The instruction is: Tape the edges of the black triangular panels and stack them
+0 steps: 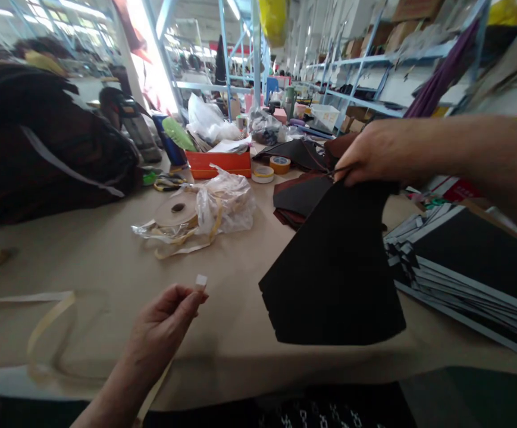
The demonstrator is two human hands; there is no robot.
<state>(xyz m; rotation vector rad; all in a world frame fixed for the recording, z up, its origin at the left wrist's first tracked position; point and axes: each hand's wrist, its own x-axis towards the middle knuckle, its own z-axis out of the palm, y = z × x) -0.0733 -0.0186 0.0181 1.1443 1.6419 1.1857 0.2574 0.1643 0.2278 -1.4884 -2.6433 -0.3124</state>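
My left hand [169, 321] is closed in a pinch above the front of the table. Between thumb and forefinger it grips the pale end of a narrow tape [201, 282], and a cream strip hangs below the wrist. My right hand [360, 157] is closed on the top edge of a black cut panel [338, 273], which hangs over the table. A thin dark item pokes out by these fingertips; I cannot tell what it is. Behind the panel lies a pile of dark and brown pieces [305, 196].
A tape roll [173, 211] lies with a clear plastic bag [229, 202] at mid-table. Scissors [169, 181], an orange-red box [218, 163] and adhesive tape rolls [263, 173] sit behind. Stacked grey-edged black panels [472, 273] occupy the right, a dark bundle [48, 142] the left.
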